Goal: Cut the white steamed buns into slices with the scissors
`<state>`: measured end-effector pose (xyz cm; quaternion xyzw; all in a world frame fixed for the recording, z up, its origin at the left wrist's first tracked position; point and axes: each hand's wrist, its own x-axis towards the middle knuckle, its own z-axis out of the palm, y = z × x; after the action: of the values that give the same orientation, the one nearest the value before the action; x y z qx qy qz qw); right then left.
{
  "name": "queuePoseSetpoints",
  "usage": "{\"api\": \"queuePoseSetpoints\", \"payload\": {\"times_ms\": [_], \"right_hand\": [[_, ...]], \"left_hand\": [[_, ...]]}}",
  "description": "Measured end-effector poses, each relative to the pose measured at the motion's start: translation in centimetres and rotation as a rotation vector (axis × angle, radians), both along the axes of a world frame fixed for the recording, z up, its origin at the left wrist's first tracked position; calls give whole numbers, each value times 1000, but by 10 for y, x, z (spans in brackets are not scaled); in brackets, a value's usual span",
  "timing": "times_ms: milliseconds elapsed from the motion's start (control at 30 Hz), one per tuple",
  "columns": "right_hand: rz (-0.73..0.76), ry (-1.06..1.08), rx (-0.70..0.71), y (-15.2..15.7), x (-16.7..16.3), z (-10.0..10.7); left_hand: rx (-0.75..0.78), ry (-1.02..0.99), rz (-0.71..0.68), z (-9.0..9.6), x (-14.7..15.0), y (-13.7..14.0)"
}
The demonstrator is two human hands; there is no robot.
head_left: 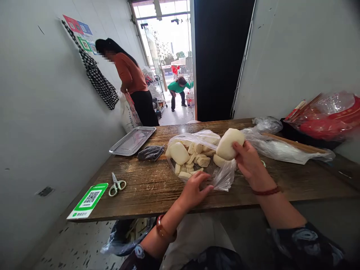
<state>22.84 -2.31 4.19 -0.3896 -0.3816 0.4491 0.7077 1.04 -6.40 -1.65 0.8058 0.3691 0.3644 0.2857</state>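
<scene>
My right hand [249, 161] grips a pale steamed bun [230, 144] by its right edge, raised above the table. Pieces of torn or cut bun [197, 155] lie in a clear plastic bag [225, 176] spread on the wood, along with a whole bun [179, 153] at the left. Another bun [221, 161] sits partly hidden under the raised one. At the bag's near edge is my left hand [195, 189], its fingers apart and nothing held; whether it touches the plastic I cannot tell.
On the wooden table [146, 183] are scissors [116, 184], a QR-code card [88, 200], a grey cloth [151, 152] and a metal tray [133, 140]. Plastic bags [281, 144] lie to the right. One person [135, 78] stands behind the table; another [180, 88] bends near the doorway.
</scene>
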Motion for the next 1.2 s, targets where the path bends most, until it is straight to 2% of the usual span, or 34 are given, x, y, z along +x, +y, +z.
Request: {"api": "queuePoseSetpoints", "payload": {"times_ms": [67,133,200,267,300,367,433,467,500,633,833,1033,1100,1200], "right_hand": [[39,-6,-14,-13,-14,0],[121,-109,-41,-25,-33,-3],[219,-231,-33,-32,-49,-5],[273,-365,26,-33,-55,-6],[301,-478,68,-31,-54,-5],[337,-868,146,-25,-46,-5],[285,-1318,167,-16,-34,-7],[247,-1461,157,-11,-28,-9],[208,-1562,138,-6,-23,-11],[127,-1743,36,13,-9,-19],[82,-1896,-23,27,-1,-21],[151,-1863,89,22,10,-9],[165,-1787,136,20,17,-1],[140,-1493,176,16,27,8]], "left_hand": [[-146,-273,38,4,3,4],[-300,-517,-12,9,6,6],[-436,-693,-69,13,6,6],[-540,-792,-67,15,1,4],[-578,-823,-48,15,-4,2],[-631,-884,6,14,-15,-2],[-671,-965,51,11,-27,-4],[-692,-1009,64,9,-32,-5],[-712,-1047,71,7,-36,-5],[-767,-1107,80,0,-42,-4],[-764,-1073,79,-2,-40,-6],[-774,-1085,77,-2,-41,-6],[-786,-1102,77,-2,-41,-5],[-791,-1124,72,-2,-41,-4]]}}
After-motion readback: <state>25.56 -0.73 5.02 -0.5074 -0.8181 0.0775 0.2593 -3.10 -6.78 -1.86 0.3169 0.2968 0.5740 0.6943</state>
